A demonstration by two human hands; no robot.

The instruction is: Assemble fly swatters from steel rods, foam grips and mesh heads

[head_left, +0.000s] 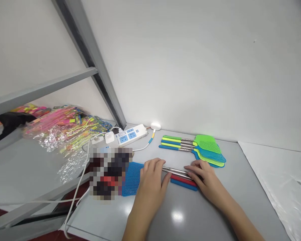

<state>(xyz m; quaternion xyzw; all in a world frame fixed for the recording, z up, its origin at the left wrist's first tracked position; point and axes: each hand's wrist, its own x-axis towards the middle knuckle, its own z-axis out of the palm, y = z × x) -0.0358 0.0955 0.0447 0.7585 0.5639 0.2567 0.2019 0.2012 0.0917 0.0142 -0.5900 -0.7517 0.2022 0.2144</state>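
Note:
My left hand (pixel 152 177) is closed over the necks of a few telescopic fly swatters, right beside a blue mesh swatter head (pixel 132 179). Thin metal rods (pixel 177 171) run from under it to my right hand (pixel 204 175), whose fingertips grip them at the other end. A red handle (pixel 183 180) and a blue handle (pixel 184 185) lie along the near side of the rods, by my right palm. Farther back, several fly swatters lie stacked and fanned, with a green head (pixel 206 143) on top and coloured handles (pixel 172 142) pointing left.
A white power strip (pixel 132 134) with plugs and cables stands at the back left, near a white round device (pixel 155 126). A grey metal frame (pixel 100 67) rises on the left, before bagged colourful items (pixel 67 124). White plastic sheeting (pixel 273 174) covers the right side.

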